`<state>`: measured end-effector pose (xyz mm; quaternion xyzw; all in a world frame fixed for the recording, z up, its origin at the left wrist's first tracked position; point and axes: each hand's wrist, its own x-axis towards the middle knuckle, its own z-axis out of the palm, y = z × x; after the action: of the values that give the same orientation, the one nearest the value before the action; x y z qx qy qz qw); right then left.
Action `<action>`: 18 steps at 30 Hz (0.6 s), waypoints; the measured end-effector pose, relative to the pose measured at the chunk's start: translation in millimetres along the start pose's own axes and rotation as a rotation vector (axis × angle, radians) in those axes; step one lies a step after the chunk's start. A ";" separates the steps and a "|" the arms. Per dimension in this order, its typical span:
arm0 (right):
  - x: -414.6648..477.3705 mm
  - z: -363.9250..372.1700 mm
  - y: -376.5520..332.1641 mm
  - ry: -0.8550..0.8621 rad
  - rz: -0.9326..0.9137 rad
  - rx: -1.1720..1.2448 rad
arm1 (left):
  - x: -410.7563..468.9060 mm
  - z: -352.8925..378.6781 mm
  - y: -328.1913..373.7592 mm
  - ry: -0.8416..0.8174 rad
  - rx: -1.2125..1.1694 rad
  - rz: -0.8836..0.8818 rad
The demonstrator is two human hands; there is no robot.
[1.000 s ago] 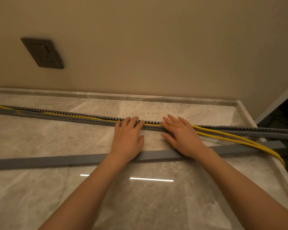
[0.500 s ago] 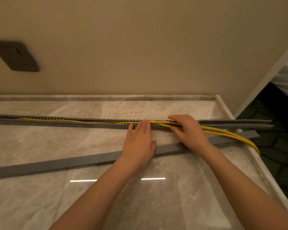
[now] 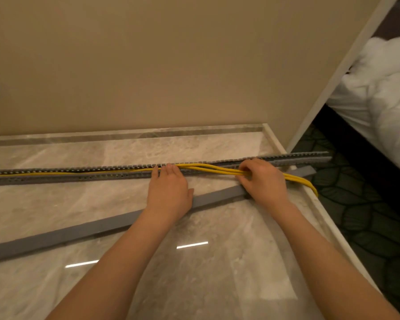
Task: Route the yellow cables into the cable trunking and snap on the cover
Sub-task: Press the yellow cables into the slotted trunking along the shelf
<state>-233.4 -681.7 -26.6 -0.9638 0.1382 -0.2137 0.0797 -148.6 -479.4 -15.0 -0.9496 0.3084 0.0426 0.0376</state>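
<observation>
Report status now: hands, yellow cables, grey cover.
Left hand flat, pressing yellow cables into slotted grey trunking. Right hand gripping the loose cable run. Long grey cover strip lying unfitted on marble floor.

Dim, warm light; two bright streaks of glare on the marble top (image 3: pixel 217 285), wide-angle bending at the edges, slightly soft

Right hand (image 3: pixel 262 181) sliding rightward along cable trunking (image 3: pixel 83 174), now curling fingers (image 3: pixel 245 168) around yellow cables (image 3: pixel 208 168) instead of lying flat on them. Cables lifting out of channel between both grips, bowing above slotted wall. Left hand (image 3: pixel 169 192) following rightward, fingertips (image 3: pixel 169 168) pressing cables down just left of lifted span. Head view swinging right; white bedding (image 3: pixel 383 93) coming into view.
</observation>
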 end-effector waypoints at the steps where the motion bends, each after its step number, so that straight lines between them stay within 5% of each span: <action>1: 2.5 -1.9 2.1 -0.025 0.026 -0.031 | 0.4 -0.2 -0.2 -0.001 -0.004 0.000; 5: 9.9 -11.8 12.1 -0.136 0.003 -0.110 | 1.2 -0.2 -1.5 -0.001 -0.016 0.002; 11: 20.1 -27.2 21.5 0.153 -0.176 -0.076 | -2.6 5.0 -9.5 0.059 -0.076 0.029; 18: 31.9 -23.7 33.4 0.135 -0.262 -0.056 | -1.3 9.4 -11.5 0.083 -0.106 0.035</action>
<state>-223.7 -725.2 0.0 -0.9589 0.0224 -0.2825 0.0148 -143.5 -468.4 -23.7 -0.9457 0.3234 0.0203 -0.0264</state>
